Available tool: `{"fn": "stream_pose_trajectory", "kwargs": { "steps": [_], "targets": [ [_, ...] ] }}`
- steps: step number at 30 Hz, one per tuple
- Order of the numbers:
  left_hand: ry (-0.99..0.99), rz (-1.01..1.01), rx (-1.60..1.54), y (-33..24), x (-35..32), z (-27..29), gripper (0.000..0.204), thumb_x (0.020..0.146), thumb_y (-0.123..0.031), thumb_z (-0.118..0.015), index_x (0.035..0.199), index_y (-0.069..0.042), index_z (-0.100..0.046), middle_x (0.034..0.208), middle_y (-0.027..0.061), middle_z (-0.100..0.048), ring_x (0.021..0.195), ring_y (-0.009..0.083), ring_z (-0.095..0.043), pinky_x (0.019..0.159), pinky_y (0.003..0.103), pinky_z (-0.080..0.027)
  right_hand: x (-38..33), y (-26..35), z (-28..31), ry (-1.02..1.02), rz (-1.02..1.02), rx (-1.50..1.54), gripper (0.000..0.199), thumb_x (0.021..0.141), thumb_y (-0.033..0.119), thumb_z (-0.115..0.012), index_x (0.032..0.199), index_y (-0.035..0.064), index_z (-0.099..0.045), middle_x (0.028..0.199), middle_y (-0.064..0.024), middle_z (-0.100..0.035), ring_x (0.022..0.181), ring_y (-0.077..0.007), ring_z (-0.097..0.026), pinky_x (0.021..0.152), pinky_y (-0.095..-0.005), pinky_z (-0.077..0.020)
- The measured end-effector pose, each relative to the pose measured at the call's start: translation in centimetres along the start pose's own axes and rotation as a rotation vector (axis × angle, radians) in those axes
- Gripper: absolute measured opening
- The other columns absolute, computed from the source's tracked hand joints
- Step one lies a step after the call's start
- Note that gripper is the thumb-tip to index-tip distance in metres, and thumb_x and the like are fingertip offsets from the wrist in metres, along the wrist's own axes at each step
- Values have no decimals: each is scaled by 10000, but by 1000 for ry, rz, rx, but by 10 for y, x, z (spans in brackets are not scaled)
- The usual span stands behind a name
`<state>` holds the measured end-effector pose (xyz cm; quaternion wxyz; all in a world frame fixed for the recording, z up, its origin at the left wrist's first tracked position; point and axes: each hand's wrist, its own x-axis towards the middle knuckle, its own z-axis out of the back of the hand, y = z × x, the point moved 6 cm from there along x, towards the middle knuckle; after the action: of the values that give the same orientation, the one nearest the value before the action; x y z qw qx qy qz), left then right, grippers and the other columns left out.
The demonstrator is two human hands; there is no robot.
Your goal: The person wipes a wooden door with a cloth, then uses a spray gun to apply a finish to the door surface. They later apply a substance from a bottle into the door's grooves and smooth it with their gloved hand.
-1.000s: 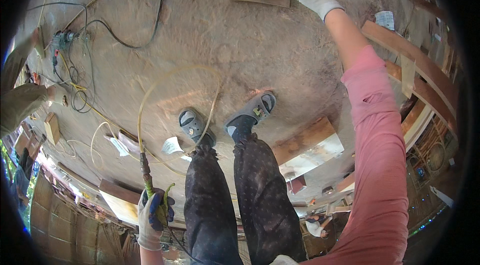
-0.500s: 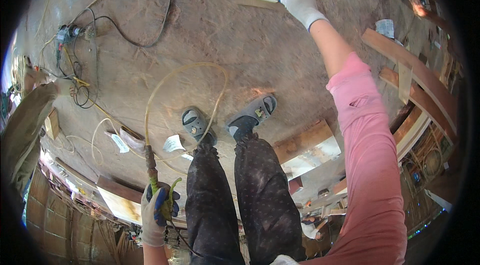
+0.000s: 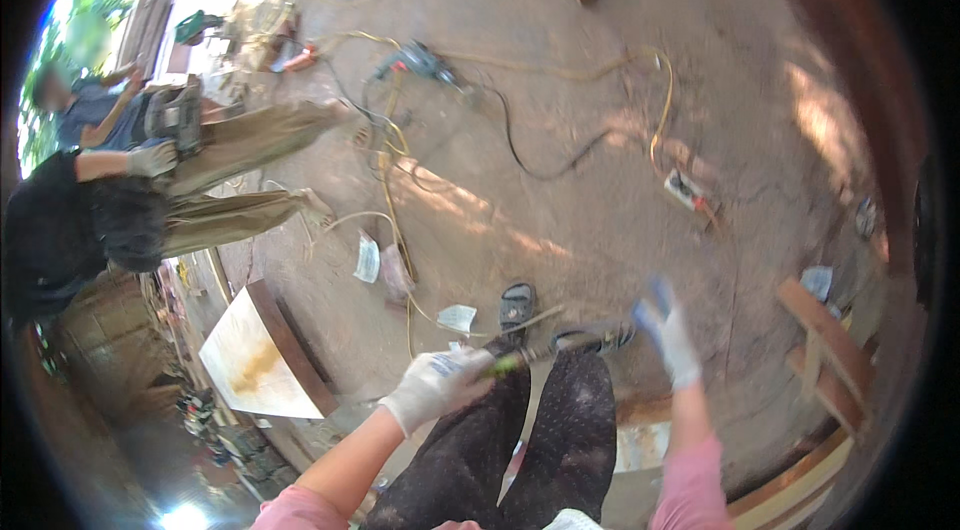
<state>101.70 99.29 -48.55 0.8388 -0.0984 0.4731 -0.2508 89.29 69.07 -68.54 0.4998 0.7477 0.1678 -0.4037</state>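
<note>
My left hand (image 3: 440, 392), in a white work glove, is closed around a green hand tool (image 3: 507, 364) in front of my thighs. A pale hose (image 3: 543, 318) shows near the tool's far end; motion blur hides how they join there. My right hand (image 3: 670, 338), gloved in white with blue on the fingers, is held out over the floor on the right. Its fingers are apart and hold nothing, though they are blurred. Beyond it, apart from the hand, a white power strip (image 3: 684, 189) with plugs in it lies on the floor.
A blue-grey power tool (image 3: 422, 62) lies ahead, its dark cord (image 3: 520, 155) trailing toward the strip. Yellow hoses cross the floor. Two people stand at left, one in khaki trousers (image 3: 245, 155). A pale board (image 3: 250, 355) stands at left; timber (image 3: 830, 335) lies at right.
My right hand has left the power strip and come back toward me. My left hand has risen and moved inward with the green tool. The view has swung left, bringing people in.
</note>
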Motion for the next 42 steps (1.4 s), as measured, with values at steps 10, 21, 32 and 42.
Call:
{"fn": "stream_pose_trajectory", "kwargs": {
  "steps": [10,21,32,42],
  "targets": [
    [-119,-884,402,-147,-142,85,266,821,-365,-692,1000,-189,-606,957,12,-611,913,207,-628,773,368,-495,-326,99,-165,708,-312,-76,588,917,131,-746,1427,31,-470,1308,-104,-603,1205,-161,-553,1062,-327,-436],
    [-597,-1121,657,-234,-274,169,313,810,-268,-673,1114,-190,-667,1252,37,-575,1269,254,-495,1206,509,-238,-429,223,-213,-42,483,-430,474,900,66,-723,1321,17,-511,1252,-116,-609,1143,-177,-575,962,-327,-469],
    [-556,-890,-286,-154,-303,136,768,819,-327,-740,1466,-58,-428,1444,214,-464,1338,402,-445,1126,478,-365,-510,235,-177,-255,567,83,321,986,166,-623,1282,65,-553,769,-46,-619,521,-99,-546,445,-235,-437],
    [121,-967,-150,-273,-287,11,674,919,-460,-624,1458,-92,-455,1411,206,-522,1325,379,-484,1105,441,-391,-591,308,-147,-67,1007,217,513,1014,328,-587,1389,4,-453,1010,-113,-639,516,-75,-477,393,-221,-382]
  ]
}}
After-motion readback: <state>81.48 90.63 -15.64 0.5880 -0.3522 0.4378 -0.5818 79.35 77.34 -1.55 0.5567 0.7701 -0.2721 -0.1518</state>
